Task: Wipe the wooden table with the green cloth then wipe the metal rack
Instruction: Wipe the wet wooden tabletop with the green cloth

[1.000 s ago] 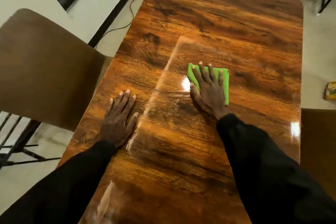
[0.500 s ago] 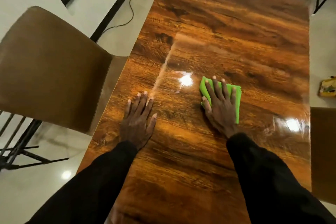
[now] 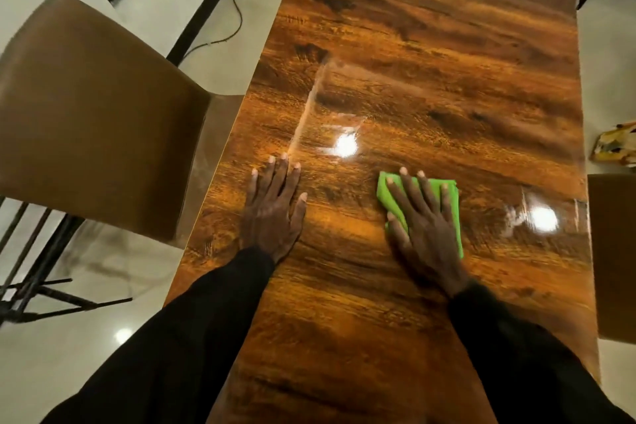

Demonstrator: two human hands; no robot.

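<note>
1 green cloth [image 3: 453, 213] flat under right hand [image 3: 425, 229], wooden table [image 3: 430, 45]

The glossy wooden table [image 3: 430, 27] bears a green cloth [image 3: 453, 213] and the left hand [image 3: 272, 213] lying flat

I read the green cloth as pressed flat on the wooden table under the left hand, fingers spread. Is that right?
Not quite. The head view shows the green cloth pressed flat on the wooden table under the right hand, fingers spread. The left hand rests flat on bare wood beside it.
</note>
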